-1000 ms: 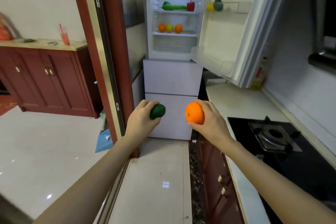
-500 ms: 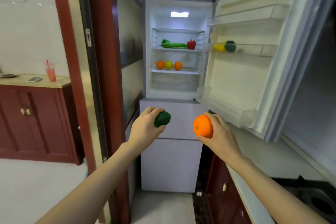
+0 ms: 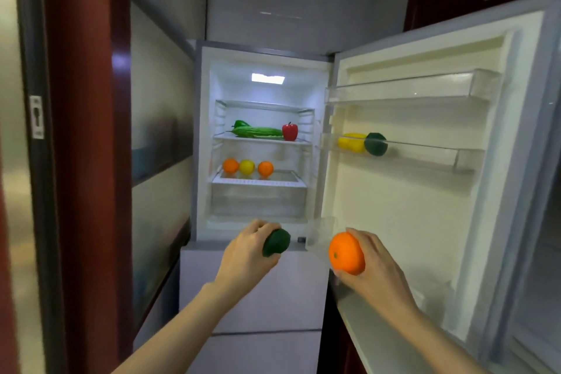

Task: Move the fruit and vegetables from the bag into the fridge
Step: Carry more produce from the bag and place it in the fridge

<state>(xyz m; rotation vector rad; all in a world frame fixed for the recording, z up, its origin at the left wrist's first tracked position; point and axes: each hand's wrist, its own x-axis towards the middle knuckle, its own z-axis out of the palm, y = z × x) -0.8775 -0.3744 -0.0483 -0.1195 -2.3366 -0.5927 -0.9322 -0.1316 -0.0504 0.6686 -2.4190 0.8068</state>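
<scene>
— What have you got in your left hand point(image 3: 246, 255)?

— You're gripping a dark green fruit point(image 3: 276, 242), smooth and oval, probably an avocado, though the picture is soft there. Your fingers curl over its top and your thumb sits underneath, so the fruit pokes out of the fist toward 2 o'clock.

— And your right hand point(image 3: 375, 264)?

— It holds an orange point(image 3: 347, 253), bright and glossy, with the small stem dimple facing you. Your fingers wrap its far side and the thumb presses from below; the orange sits at 9 o'clock of your palm.

— Where are both against the fridge point(image 3: 202, 143)?

— Both are held in front of it, below the lit upper compartment, which lies at 12 o'clock from your hands. The open door point(image 3: 409, 222) stands at 2 o'clock from the orange.

— What's inside?

— On the upper shelf point(image 3: 261, 138) lie a long green gourd point(image 3: 258, 131) and a red pepper point(image 3: 290, 131). On the shelf below sit two oranges point(image 3: 231, 165) with a lemon point(image 3: 246, 167) between them. The door rack point(image 3: 425, 155) carries a yellow fruit point(image 3: 351, 142) touching a dark green one point(image 3: 375, 144).
</scene>
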